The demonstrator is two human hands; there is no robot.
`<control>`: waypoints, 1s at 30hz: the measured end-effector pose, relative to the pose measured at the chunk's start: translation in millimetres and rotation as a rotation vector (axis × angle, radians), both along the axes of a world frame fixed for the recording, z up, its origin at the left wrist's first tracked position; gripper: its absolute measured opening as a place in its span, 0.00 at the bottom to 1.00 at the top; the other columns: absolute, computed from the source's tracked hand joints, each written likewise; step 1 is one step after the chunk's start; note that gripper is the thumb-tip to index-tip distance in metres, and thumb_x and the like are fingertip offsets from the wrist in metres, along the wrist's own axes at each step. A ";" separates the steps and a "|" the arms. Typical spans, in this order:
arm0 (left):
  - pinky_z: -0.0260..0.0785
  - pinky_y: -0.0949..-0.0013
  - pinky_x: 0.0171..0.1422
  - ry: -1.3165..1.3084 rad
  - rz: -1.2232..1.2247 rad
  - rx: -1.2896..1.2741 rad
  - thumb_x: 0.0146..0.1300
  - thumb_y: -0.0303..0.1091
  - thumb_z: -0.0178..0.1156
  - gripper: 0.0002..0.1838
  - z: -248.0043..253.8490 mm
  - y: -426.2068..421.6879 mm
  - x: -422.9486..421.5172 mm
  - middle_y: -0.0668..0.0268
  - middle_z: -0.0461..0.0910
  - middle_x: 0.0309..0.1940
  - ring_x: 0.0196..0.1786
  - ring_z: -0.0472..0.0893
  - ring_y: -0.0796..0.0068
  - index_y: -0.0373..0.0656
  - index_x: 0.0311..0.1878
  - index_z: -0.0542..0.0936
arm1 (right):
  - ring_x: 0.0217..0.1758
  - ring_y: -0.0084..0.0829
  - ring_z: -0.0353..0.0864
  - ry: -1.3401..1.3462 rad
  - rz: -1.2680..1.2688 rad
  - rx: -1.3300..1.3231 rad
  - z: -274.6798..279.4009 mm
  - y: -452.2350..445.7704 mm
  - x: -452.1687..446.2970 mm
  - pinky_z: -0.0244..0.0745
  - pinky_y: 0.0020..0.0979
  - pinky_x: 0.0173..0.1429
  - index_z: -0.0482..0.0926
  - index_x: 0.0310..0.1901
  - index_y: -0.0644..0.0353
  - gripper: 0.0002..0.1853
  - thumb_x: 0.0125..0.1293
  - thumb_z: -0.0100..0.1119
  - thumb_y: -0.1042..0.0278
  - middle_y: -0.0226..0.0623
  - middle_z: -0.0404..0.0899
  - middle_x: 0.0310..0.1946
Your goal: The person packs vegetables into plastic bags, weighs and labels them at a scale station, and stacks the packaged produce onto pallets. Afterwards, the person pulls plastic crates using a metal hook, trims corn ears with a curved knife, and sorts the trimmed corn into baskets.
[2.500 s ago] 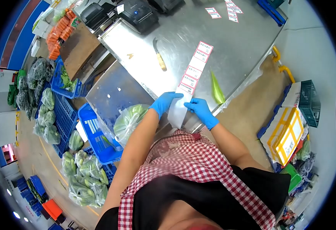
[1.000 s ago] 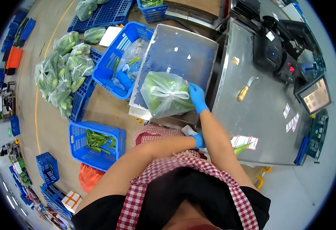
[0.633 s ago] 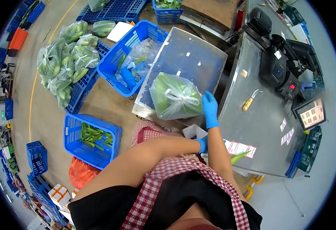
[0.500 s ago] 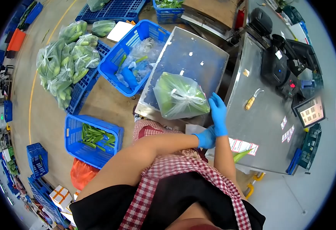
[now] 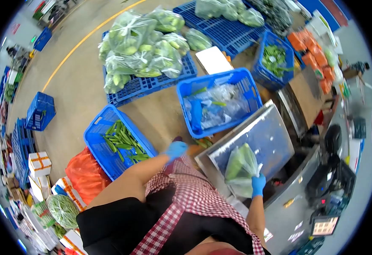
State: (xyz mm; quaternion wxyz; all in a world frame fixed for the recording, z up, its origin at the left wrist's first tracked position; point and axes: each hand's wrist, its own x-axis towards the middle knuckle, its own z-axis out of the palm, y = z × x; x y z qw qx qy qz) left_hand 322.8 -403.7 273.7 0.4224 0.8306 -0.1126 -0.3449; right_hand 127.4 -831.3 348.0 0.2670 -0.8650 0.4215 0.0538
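Right hand [image 5: 258, 185] grips the bag [image 5: 240, 165] near its knot [image 5: 259, 169], left hand [image 5: 176, 151] too blurred to tell; a firm, close hold should limit swing

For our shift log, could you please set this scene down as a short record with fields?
Right hand: grips the gathered neck of a bag of green vegetables
Left hand: blurred, apart from the bag; grip unclear
Bag position: partly over a blue-topped platform; contact unclear
Crate beside left forearm: loose green pieces
Crate beside platform: mostly clear plastic
Nearer pallet: heaped bagged vegetables
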 end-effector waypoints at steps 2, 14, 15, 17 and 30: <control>0.70 0.62 0.42 0.037 0.196 0.467 0.55 0.45 0.52 0.16 -35.1 115.9 26.9 0.56 0.80 0.36 0.37 0.80 0.62 0.44 0.37 0.80 | 0.31 0.43 0.80 0.035 0.139 -0.047 18.4 13.4 42.9 0.72 0.38 0.38 0.78 0.37 0.67 0.17 0.40 0.58 0.72 0.49 0.79 0.27; 0.72 0.63 0.34 0.531 0.598 0.487 0.55 0.39 0.50 0.12 -21.4 344.9 -127.8 0.63 0.81 0.29 0.32 0.81 0.66 0.44 0.32 0.81 | 0.35 0.33 0.76 -0.222 0.029 0.534 18.3 155.4 307.7 0.72 0.33 0.39 0.73 0.43 0.76 0.23 0.39 0.59 0.82 0.43 0.76 0.36; 0.72 0.63 0.34 0.733 0.953 0.247 0.55 0.43 0.52 0.14 -25.9 324.3 -139.8 0.62 0.81 0.28 0.31 0.80 0.66 0.44 0.31 0.81 | 0.39 0.33 0.74 -0.290 0.105 0.555 3.8 165.6 325.8 0.71 0.33 0.41 0.70 0.46 0.76 0.27 0.37 0.58 0.84 0.42 0.74 0.39; 0.71 0.63 0.35 0.661 0.918 0.165 0.54 0.48 0.53 0.17 -52.3 305.0 -163.9 0.61 0.80 0.27 0.30 0.79 0.67 0.43 0.31 0.80 | 0.38 0.34 0.75 -0.330 0.088 0.649 44.1 219.4 377.6 0.72 0.33 0.41 0.70 0.46 0.76 0.26 0.39 0.58 0.82 0.43 0.74 0.38; 0.66 0.71 0.27 0.387 1.682 -0.116 0.51 0.29 0.55 0.07 -28.2 338.5 -128.9 0.63 0.78 0.23 0.23 0.74 0.71 0.38 0.31 0.80 | 0.27 0.36 0.75 -0.242 0.219 0.727 26.1 253.6 596.8 0.71 0.34 0.32 0.75 0.31 0.73 0.13 0.40 0.56 0.78 0.44 0.76 0.27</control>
